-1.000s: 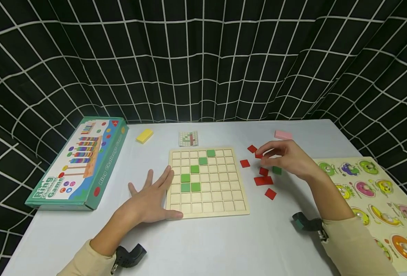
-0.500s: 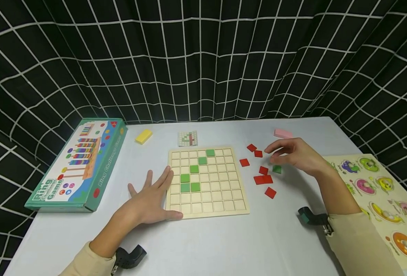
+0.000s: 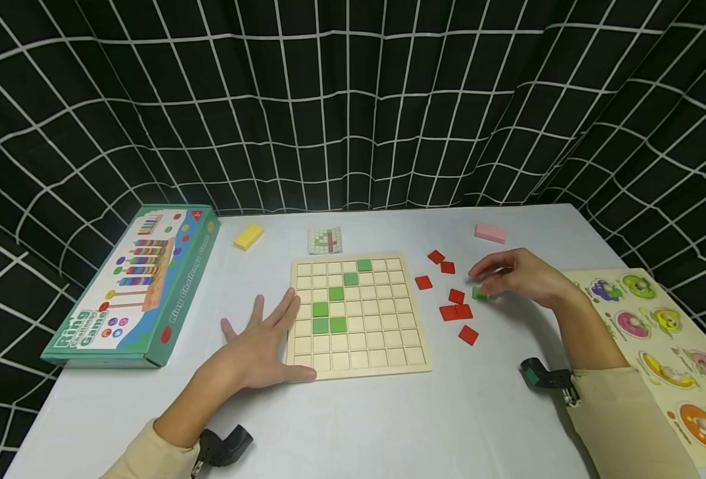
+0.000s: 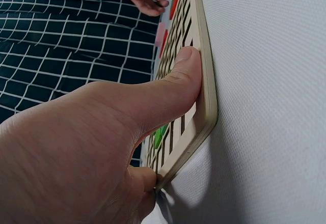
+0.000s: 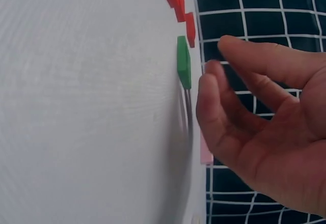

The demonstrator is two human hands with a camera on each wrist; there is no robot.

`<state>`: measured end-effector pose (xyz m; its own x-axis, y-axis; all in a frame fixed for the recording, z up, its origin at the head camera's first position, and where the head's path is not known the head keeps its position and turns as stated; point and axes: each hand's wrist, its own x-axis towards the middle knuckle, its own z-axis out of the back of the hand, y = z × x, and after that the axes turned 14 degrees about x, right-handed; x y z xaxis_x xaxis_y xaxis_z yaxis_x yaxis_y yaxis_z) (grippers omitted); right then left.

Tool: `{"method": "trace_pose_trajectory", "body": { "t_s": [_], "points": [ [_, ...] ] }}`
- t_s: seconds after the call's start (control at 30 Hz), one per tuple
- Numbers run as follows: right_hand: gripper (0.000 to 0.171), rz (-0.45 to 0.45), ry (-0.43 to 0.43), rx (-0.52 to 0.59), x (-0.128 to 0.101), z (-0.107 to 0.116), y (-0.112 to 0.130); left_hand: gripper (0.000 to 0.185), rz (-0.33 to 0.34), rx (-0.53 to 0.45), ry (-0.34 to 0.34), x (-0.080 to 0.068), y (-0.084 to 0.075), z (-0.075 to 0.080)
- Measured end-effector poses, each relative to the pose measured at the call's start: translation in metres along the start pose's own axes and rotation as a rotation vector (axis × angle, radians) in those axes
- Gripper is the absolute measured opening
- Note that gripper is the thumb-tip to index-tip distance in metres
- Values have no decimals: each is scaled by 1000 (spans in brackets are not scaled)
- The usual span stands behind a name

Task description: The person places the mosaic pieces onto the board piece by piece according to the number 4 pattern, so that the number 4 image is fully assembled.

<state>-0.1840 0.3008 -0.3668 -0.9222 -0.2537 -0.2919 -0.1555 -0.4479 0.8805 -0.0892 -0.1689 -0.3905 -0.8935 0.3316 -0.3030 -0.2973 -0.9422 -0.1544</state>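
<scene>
A wooden grid board [image 3: 358, 360] lies mid-table with several green tiles [image 3: 337, 293] set in its cells. My left hand [image 3: 257, 339] lies flat beside the board's left edge, fingers straight, and its thumb [image 4: 178, 81] presses on the rim. My right hand [image 3: 487, 278] hovers just right of the board, fingers loosely curled over a loose green tile [image 3: 479, 293]. In the right wrist view the fingertips [image 5: 214, 68] stand close to the green tile [image 5: 184, 61] with a small gap between. Several red tiles [image 3: 456, 311] lie scattered left of it.
A green ring-game box [image 3: 134, 286] lies at the left. At the back are a yellow block [image 3: 249, 235], a small pattern card [image 3: 325, 240] and a pink block [image 3: 489, 232]. A fruit puzzle board [image 3: 658, 332] lies at the right edge. Black grid curtains surround the table.
My right hand has left the red tiles and come down and right over the loose green tile. The left hand has not moved.
</scene>
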Motion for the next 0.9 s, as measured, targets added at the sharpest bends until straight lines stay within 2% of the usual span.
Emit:
{"method": "trace_pose_trajectory", "body": {
  "t_s": [0.27, 0.67, 0.9],
  "points": [
    [43, -43, 18, -25, 4, 2, -8, 129, 0, 6, 5, 1, 0, -1],
    [42, -23, 19, -170, 6, -3, -8, 128, -1, 5, 2, 0, 0, 0],
    [38, -4, 27, -206, 8, -7, -6, 128, -2, 2, -4, 0, 0, 0]
  ]
}}
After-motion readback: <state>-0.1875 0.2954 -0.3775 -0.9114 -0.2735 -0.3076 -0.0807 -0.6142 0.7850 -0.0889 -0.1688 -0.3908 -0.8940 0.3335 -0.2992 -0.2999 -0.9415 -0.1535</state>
